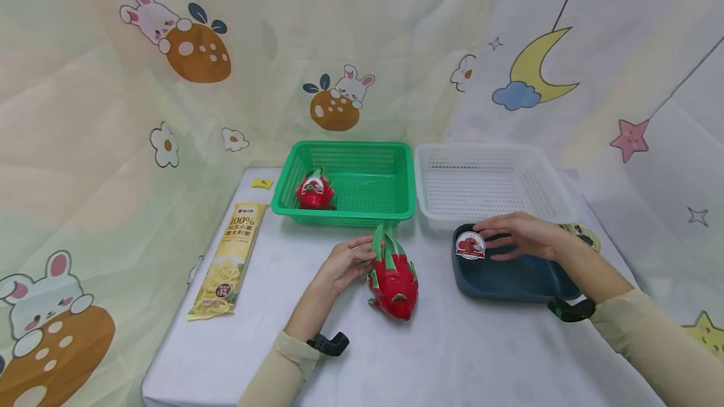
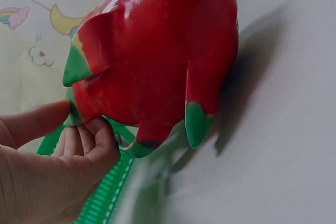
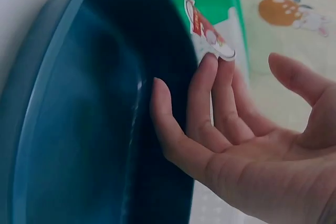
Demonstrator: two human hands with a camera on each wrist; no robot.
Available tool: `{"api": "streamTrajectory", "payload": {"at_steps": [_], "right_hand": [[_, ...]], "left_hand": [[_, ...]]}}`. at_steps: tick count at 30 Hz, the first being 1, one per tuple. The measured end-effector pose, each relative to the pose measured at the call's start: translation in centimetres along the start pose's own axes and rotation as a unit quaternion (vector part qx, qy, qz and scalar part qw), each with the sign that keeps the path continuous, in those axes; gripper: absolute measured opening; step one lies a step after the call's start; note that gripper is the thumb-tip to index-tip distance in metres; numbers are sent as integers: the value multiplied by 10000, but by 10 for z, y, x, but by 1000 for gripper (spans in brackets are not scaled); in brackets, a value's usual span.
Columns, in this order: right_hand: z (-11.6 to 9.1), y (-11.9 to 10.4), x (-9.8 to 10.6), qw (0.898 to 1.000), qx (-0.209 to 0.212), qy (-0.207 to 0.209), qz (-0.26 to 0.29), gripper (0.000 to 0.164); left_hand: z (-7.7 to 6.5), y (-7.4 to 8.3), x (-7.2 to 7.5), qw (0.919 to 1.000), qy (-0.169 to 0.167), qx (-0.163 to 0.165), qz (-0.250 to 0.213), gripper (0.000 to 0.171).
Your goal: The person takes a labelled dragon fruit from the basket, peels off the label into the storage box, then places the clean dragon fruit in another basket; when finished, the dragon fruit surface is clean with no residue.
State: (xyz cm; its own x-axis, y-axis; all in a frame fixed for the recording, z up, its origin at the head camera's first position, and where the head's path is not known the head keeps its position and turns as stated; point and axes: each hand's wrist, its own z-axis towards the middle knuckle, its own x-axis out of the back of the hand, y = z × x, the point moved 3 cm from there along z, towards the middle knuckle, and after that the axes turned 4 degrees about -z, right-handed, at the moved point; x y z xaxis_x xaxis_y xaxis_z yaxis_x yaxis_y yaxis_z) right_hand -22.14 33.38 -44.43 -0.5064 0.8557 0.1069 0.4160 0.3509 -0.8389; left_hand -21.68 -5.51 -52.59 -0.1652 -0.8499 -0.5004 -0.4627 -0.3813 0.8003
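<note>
A red dragon fruit [image 1: 396, 286] with green leaf tips lies on the white table in front of the green basket. My left hand [image 1: 347, 265] pinches one of its green tips between thumb and fingers, shown close up in the left wrist view on the glossy dragon fruit [image 2: 157, 51]. Over the dark blue tray [image 1: 523, 276] hovers my right hand [image 1: 523, 236], fingers loosely bent and thumb held apart. A round sticker [image 3: 210, 32] with a dragon fruit picture clings to its fingertips.
The green basket [image 1: 362, 214] holds another dragon fruit [image 1: 315, 192] bearing a similar sticker. Beside it stands a white basket [image 1: 498, 213]. At left lie a noodle packet [image 1: 229, 262] and a small yellow packet [image 1: 262, 183]. Behind the tray, a patterned item [image 1: 582, 234] is partly hidden.
</note>
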Motion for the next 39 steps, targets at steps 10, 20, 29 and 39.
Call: {"api": "streamTrajectory", "payload": {"at_steps": [10,20,29,39], "right_hand": [[8,15,8,9984,-297,-75,-474,49],[16,34,12,9946,-586,32,-855,51],[18,41,8,9893,-655,62,-1301,51],[6,32,2,9744,-380,-173,-2209,51]], "left_hand": [[0,0,-3,10000,10,-11,6,52],[-1,-2,-4,10000,-13,-13,-21,53],[-1,-1,-3,10000,11,22,-2,52],[-1,0,-5,10000,-11,-16,-45,52]]}}
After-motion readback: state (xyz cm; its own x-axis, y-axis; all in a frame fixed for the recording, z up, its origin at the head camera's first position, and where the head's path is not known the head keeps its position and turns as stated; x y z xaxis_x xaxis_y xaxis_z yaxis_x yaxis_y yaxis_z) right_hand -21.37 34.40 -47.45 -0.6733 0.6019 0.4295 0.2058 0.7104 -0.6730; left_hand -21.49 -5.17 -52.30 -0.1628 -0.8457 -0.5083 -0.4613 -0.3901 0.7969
